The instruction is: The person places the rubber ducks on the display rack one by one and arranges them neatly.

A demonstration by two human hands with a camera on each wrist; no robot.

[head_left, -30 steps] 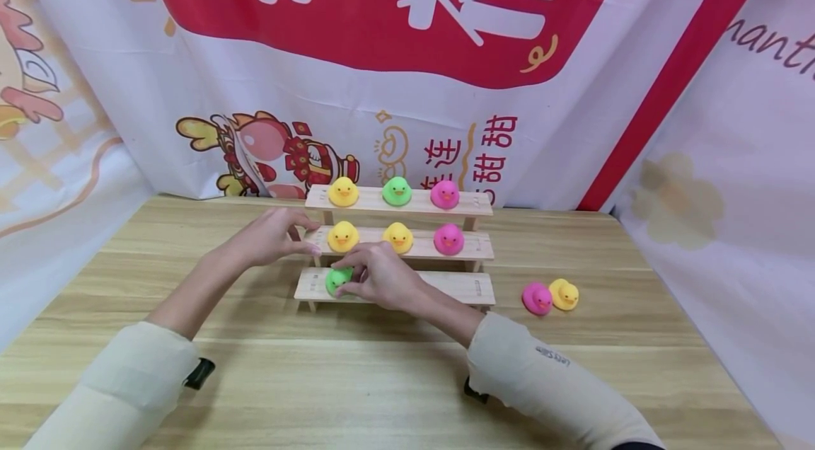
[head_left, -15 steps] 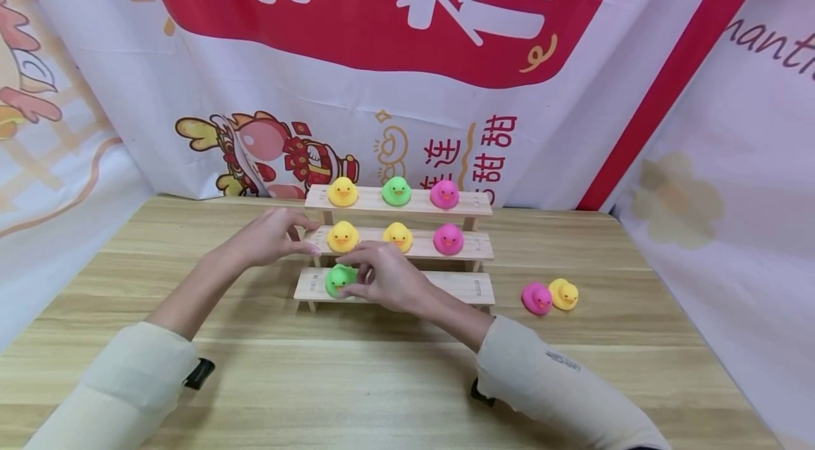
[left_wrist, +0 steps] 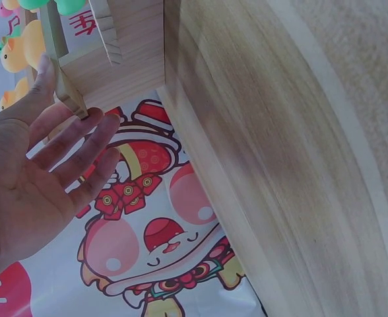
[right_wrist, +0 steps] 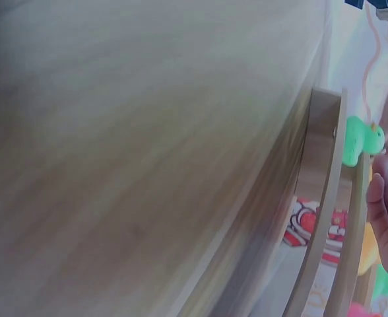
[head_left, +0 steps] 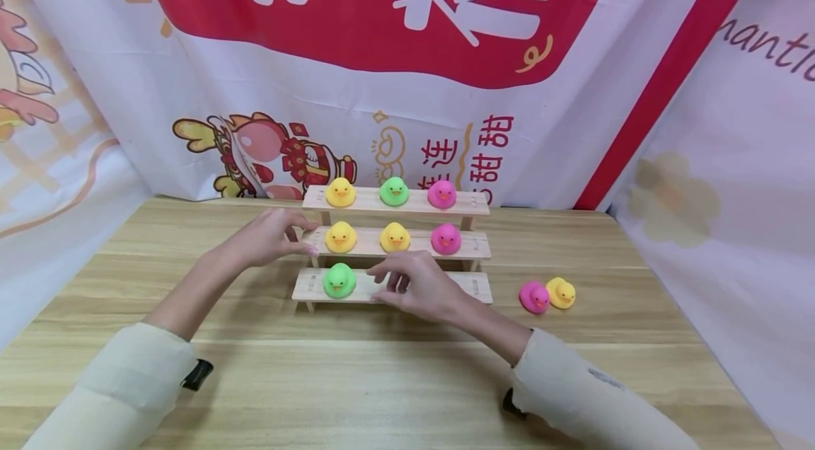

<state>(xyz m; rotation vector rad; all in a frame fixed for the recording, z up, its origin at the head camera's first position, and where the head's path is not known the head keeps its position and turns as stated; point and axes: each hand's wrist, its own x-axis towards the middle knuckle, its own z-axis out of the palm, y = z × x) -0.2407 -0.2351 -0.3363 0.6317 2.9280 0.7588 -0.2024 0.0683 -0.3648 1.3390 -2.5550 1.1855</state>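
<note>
A three-tiered wooden display stand [head_left: 476, 286] stands at the back of the table. My left hand [head_left: 272, 238] holds the left end of its middle board, thumb above and a finger below, as the left wrist view [left_wrist: 39, 178] confirms. On the bottom board's left part sits a green rubber duck [head_left: 339, 281]. Just right of that duck, my right hand [head_left: 420, 287] hovers over the board with loosely bent fingers and nothing between them. The middle board carries two yellow ducks [head_left: 395, 237] and a pink duck [head_left: 446, 239]. Yellow, green [head_left: 394, 191] and pink ducks line the top board.
On the table [head_left: 356, 379] right of the stand, a pink duck [head_left: 534, 297] and a yellow duck [head_left: 561, 293] lie side by side, touching. A printed cloth [head_left: 356, 103] hangs close behind the stand, and more cloth [head_left: 751, 223] borders the right side.
My right hand has let go of the green duck and drawn back to the right. The duck stays on the bottom board. My left hand keeps its place at the middle board.
</note>
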